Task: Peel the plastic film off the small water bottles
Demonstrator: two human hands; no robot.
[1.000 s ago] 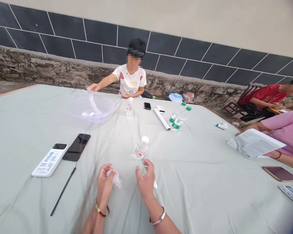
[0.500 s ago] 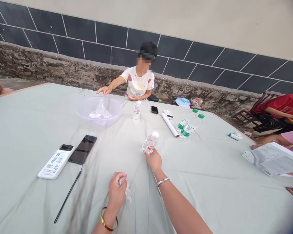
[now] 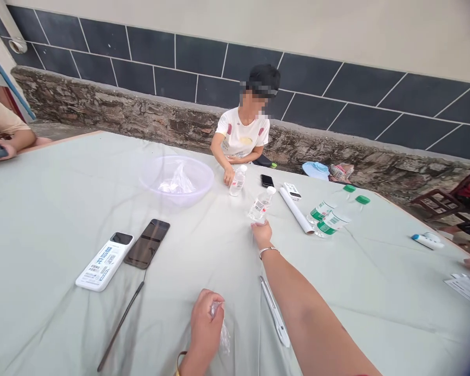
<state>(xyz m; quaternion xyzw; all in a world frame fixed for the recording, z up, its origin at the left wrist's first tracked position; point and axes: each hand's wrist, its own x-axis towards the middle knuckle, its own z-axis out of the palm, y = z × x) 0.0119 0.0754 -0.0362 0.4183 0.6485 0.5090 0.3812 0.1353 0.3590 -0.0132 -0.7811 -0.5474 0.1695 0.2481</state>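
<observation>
My right hand [image 3: 262, 233] reaches far across the table, its fingers at the lower part of a small clear water bottle [image 3: 260, 206] with a white cap. The bottle leans slightly to the right. Near the front edge, my left hand [image 3: 207, 326] is closed around crumpled clear plastic wrap [image 3: 224, 337], part of which hangs out below the thumb. Beyond my bottle, a similar white-capped bottle [image 3: 238, 181] stands beside the hand [image 3: 228, 175] of a person across the table.
A translucent purple basin [image 3: 201, 190] holds a clear plastic bag. A white phone [image 3: 104, 263], a dark phone [image 3: 148, 243] with a strap and a white pen [image 3: 274, 313] lie near me. Two green-capped bottles [image 3: 331, 222] and a white roll [image 3: 296, 210] are at the right.
My right hand has moved the bottle farther away, toward the other bottle. The person opposite has brought a hand from above the basin to that bottle. The view has shifted left.
</observation>
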